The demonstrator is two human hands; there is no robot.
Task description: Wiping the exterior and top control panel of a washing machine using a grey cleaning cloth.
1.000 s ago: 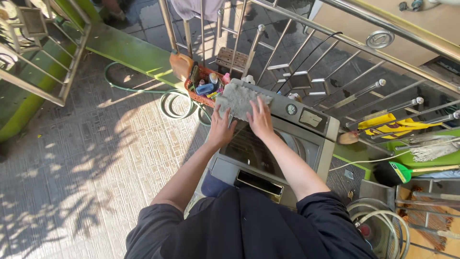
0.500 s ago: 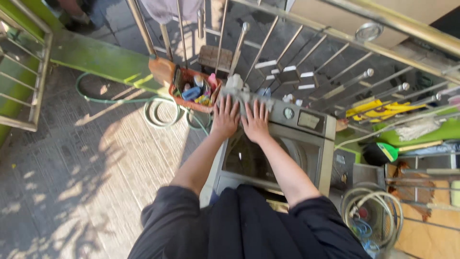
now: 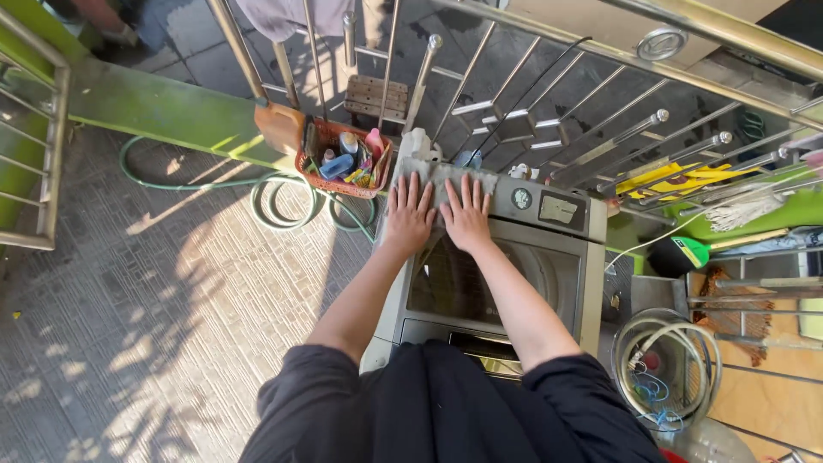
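A grey top-loading washing machine (image 3: 557, 283) stands in front of me, its dark glass lid down. A grey cloth (image 3: 442, 177) lies on the machine's back left corner. My left hand (image 3: 408, 214) and my right hand (image 3: 467, 214) lie flat on the cloth side by side, fingers spread and pressing down. Most of the cloth is hidden under them. A round knob (image 3: 521, 198) and a panel sit to the right of my right hand.
A red basket (image 3: 341, 159) of bottles and an orange jug (image 3: 279, 127) stand left of the machine. A green hose (image 3: 283, 199) coils on the tiled floor. Steel railing bars (image 3: 549, 94) run behind. Brooms, a mop (image 3: 747, 207) and coiled hose (image 3: 669, 360) crowd the right.
Both hands have slid forward onto the cloth and flattened it against the machine's back left corner; a second ago they held it loosely, with more of the cloth showing.
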